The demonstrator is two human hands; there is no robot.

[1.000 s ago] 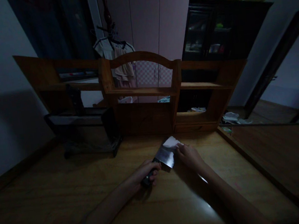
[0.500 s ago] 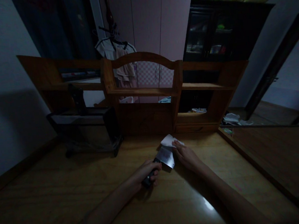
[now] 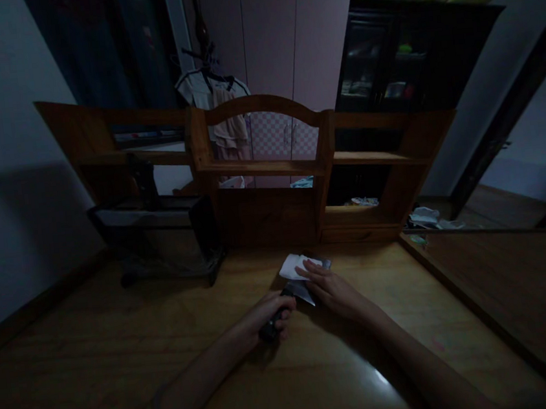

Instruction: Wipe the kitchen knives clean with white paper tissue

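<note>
A cleaver (image 3: 299, 289) with a dark handle lies low over the wooden desk (image 3: 124, 370). My left hand (image 3: 271, 314) is closed around its handle. A white tissue (image 3: 293, 266) rests on the wide blade. My right hand (image 3: 329, 288) lies flat on the blade, with its fingertips pressing on the tissue. The blade is mostly covered by the tissue and my right hand.
A wooden shelf unit (image 3: 269, 166) stands along the desk's back edge. A dark rack (image 3: 159, 233) sits at the back left. A second wooden surface (image 3: 515, 283) adjoins on the right. Behind are a pink wardrobe (image 3: 286, 47) and a dark cabinet (image 3: 399, 61).
My right hand has slid the tissue leftward along the blade. The blade now lies flatter and shows less. My left hand stays on the handle.
</note>
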